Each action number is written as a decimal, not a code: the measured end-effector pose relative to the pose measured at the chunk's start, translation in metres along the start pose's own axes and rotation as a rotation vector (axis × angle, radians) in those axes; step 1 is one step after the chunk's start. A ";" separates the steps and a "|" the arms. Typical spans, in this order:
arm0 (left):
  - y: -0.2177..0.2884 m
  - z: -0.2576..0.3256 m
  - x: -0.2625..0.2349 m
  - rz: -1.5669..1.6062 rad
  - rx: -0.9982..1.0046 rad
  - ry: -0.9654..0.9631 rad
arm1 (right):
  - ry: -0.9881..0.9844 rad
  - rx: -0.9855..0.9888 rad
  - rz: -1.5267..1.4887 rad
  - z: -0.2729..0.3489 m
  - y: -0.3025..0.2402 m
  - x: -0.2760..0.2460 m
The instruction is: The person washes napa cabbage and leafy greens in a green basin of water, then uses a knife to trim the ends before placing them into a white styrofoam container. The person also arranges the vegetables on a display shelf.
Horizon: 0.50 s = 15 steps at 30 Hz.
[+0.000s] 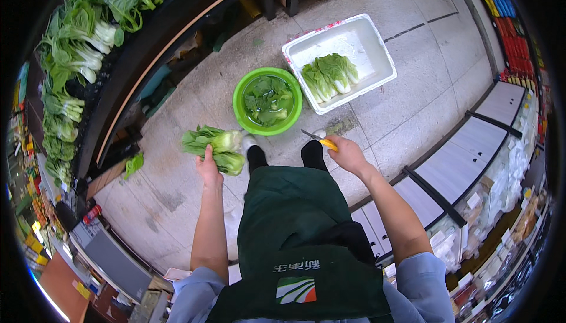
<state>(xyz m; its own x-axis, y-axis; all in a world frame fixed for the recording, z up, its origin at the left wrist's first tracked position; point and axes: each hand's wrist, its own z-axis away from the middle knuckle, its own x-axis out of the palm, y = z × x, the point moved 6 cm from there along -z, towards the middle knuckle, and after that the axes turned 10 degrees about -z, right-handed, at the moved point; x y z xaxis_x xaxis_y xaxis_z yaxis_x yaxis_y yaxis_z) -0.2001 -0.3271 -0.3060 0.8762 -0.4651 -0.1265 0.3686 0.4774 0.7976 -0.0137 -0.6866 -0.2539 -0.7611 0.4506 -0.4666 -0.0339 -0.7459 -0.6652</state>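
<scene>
Two heads of bok choy (227, 141), with pale stems and green leaves, are gripped in my left hand (209, 167) at my left side. Closed around the yellow handle of a small knife (328, 144) is my right hand (349, 155); its dark blade points up and left, toward the basin. Between and beyond my hands, a bright green basin (239, 109) on the floor holds water with green leaves in it. Beside it, to the right, a white foam box (376, 52) contains several leafy green heads with white stems (330, 76).
Leafy vegetables (82, 46) are piled on a dark display shelf (171, 43) at left. A loose green leaf (134, 165) lies on the tiled floor (413, 93). White cabinets (471, 152) line the right side, topped with bagged goods. My shoes stand close to the basin.
</scene>
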 end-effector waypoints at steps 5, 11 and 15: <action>-0.055 0.025 0.031 0.002 -0.102 0.083 | -0.126 0.008 -0.020 -0.003 0.054 0.041; -0.105 0.011 0.058 -0.012 -0.097 0.050 | -0.205 0.094 -0.040 -0.003 0.097 0.088; -0.145 0.007 0.061 0.038 -0.137 0.115 | -0.239 0.120 -0.113 0.000 0.133 0.113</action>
<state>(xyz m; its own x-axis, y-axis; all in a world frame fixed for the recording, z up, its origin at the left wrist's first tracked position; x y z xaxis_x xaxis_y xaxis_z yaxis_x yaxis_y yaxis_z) -0.2016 -0.4296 -0.4254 0.9172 -0.3599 -0.1710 0.3665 0.5937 0.7163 -0.1046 -0.7347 -0.3948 -0.8784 0.4170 -0.2333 -0.1932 -0.7566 -0.6246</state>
